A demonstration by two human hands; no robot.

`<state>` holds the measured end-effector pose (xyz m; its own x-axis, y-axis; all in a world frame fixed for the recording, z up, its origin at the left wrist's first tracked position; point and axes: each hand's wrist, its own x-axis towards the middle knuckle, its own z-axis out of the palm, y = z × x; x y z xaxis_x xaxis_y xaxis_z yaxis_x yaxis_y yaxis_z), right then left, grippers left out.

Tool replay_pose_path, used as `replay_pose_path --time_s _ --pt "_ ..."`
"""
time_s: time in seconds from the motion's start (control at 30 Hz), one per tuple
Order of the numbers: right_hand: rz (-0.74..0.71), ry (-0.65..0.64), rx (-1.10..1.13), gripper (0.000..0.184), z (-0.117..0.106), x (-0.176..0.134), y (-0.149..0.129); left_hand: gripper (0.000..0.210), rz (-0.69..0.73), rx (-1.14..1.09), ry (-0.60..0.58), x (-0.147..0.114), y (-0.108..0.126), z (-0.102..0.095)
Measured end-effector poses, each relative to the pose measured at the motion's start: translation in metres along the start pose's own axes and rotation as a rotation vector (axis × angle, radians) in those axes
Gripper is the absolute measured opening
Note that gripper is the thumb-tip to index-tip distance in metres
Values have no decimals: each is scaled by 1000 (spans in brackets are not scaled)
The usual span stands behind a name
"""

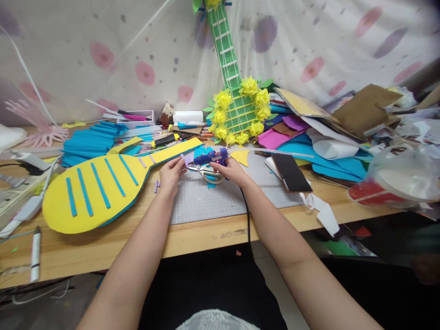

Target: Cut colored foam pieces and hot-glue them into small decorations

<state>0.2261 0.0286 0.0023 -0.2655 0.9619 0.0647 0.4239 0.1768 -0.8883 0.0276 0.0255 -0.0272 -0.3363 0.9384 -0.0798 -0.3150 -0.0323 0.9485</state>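
My right hand (233,169) is wrapped around a blue hot glue gun (205,158), its nozzle pointing left. A long translucent glue stick (275,151) reaches out behind it, and its black cord (248,211) hangs over the table edge. Between the fingertips of my left hand (170,176) is a small purple paper strip (185,159), close to the nozzle. Scissors (207,175) lie under the gun on a grey cutting mat (202,206). Left of my hands rests a yellow and blue paper guitar (94,192), with blue strips on its body and two purple ones on the neck.
A green paper guitar with yellow flowers (233,98) leans against the curtain at the back. A phone (292,173) lies at the mat's right, near a plastic tub (395,178). Small purple pieces (156,186) and a white marker (35,256) are on the left.
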Motion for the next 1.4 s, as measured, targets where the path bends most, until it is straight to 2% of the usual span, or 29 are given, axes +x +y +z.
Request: replay_pose_path --time_s 1.4 --pt "-11 46 -50 37 -1 0 -3 44 -8 14 -24 -3 1 2"
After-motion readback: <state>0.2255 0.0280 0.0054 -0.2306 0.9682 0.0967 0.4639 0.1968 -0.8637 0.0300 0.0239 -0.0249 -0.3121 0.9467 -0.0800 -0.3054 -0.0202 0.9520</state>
